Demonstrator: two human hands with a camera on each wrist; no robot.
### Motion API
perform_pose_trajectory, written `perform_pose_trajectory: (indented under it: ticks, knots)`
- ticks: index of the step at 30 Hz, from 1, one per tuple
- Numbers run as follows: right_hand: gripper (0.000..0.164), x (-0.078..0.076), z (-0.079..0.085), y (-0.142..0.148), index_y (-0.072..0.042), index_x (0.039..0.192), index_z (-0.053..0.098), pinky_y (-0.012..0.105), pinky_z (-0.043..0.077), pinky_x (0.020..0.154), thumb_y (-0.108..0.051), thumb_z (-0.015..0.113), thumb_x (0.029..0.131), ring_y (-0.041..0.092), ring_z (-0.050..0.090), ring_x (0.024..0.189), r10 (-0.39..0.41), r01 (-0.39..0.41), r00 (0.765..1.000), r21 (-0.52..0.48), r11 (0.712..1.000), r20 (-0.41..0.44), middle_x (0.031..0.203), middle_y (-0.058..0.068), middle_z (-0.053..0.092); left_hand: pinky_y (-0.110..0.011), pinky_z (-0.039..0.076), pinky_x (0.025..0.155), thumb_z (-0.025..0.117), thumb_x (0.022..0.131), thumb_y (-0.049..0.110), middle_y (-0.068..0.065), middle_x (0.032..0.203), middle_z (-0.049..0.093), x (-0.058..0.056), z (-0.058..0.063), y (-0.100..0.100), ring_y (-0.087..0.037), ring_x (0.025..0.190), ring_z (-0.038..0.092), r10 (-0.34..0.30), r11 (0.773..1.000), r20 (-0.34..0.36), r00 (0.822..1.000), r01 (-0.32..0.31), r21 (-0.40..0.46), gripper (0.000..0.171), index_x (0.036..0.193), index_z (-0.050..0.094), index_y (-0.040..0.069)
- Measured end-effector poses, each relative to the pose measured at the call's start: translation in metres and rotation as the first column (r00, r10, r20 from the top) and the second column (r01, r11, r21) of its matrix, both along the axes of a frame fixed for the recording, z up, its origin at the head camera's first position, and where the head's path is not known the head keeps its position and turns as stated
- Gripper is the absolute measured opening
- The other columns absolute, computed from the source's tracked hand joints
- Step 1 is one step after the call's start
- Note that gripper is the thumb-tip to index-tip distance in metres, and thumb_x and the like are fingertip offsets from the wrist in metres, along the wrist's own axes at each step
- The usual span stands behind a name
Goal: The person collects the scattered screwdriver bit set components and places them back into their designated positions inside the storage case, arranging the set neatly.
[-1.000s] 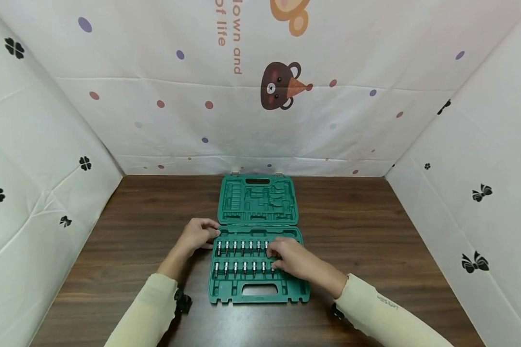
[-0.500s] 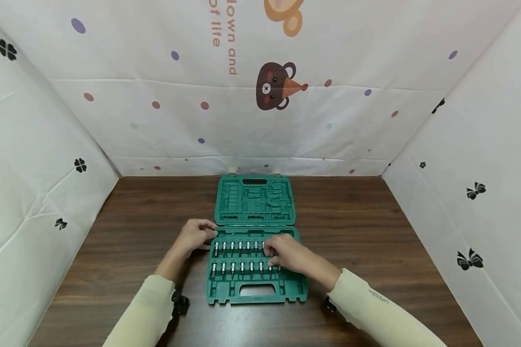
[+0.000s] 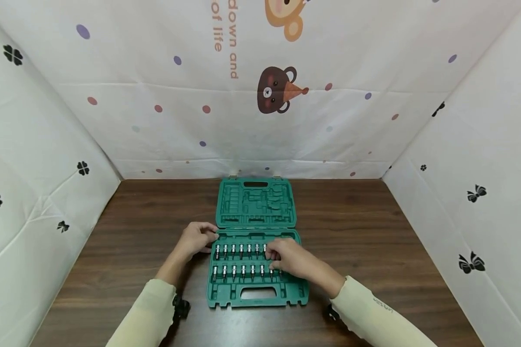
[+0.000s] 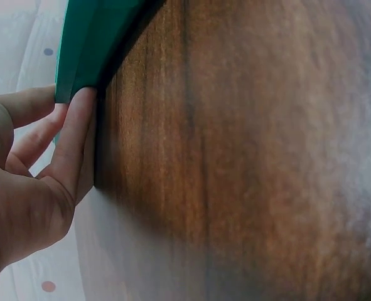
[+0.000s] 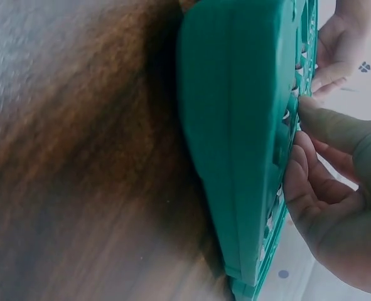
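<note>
A green tool case lies unfolded on the table. Its lower half bears two rows of silver-and-black bit sockets. With thumb and fingers, my left hand grips the far left corner of that half. In the left wrist view the thumb tip is on the case's top edge and the fingers are against its side. My right hand bends over the right part of the upper row. Its curled fingers and thumb are at a bit socket there, largely hidden beneath them.
The case's lid stands behind, its moulded recesses showing. Dark brown wooden table surrounds the case. White printed cloth rises at the back and both sides.
The view shifts slightly with the head. Both hands stay at nearly the same spots on the case; the right hand's fingers move only a little.
</note>
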State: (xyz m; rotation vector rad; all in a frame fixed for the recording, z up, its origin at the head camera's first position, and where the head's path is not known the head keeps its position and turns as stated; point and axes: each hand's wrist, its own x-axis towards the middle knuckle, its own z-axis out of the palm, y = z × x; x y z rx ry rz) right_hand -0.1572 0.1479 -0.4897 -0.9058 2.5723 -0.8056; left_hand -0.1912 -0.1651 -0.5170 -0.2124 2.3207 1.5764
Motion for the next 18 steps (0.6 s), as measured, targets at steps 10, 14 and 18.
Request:
perform_pose_trajectory:
  ticks: [10,14,18]
  knots:
    - [0.015,-0.007,0.003,0.008,-0.009,0.107,0.071,0.023,0.056,0.074,-0.010,0.077,0.094,0.004,0.061,0.084,-0.038,0.040,0.999,-0.105,0.994,0.022,0.098,0.001,0.069,-0.037,0.064,0.068,0.069,0.100,0.012,-0.013,0.104,0.071,0.006,0.009,0.001,-0.021,0.087,0.071,-0.028,0.996,-0.067,0.997,0.022,-0.090,0.019,0.117,0.072,0.003]
    - [0.017,-0.010,0.009,0.012,-0.009,0.112,0.071,0.024,0.058,0.077,-0.011,0.075,0.096,0.007,0.064,0.089,-0.080,0.079,0.997,-0.138,0.987,-0.003,0.104,0.002,0.071,-0.035,0.061,0.063,0.070,0.100,0.019,-0.009,0.098,0.072,0.009,0.021,0.004,-0.021,0.075,0.069,-0.034,0.979,-0.172,0.984,-0.001,-0.204,0.017,0.112,0.075,0.007]
    - [0.022,-0.014,0.015,0.017,-0.008,0.120,0.069,0.029,0.060,0.082,-0.012,0.073,0.098,0.014,0.068,0.097,-0.123,0.116,0.992,-0.161,0.980,-0.035,0.115,0.006,0.071,-0.039,0.059,0.072,0.071,0.099,0.022,-0.006,0.099,0.074,0.011,0.033,0.012,-0.022,0.084,0.070,-0.056,0.956,-0.287,0.956,-0.031,-0.291,0.021,0.115,0.075,0.008]
